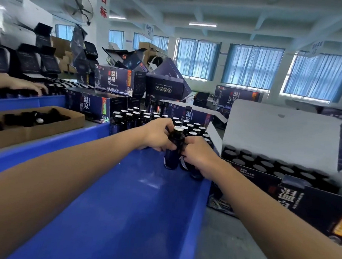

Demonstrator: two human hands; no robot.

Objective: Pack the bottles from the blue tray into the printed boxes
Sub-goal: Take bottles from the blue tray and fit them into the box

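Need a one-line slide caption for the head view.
Left hand and right hand grip dark bottles in the blue tray, beside an open printed box holding rows of bottles.

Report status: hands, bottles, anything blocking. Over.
Left hand grips upright bottle at blue tray's far end. Right hand grips second bottle. Open printed box beside tray, bottle rows inside. Nothing blocking.

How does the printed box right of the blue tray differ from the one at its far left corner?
The right box has its white lid flap up; the far left box is closed. Rows of black bottle caps show in the right box; the far left box hides its contents. Both carry the same dark print with white characters.
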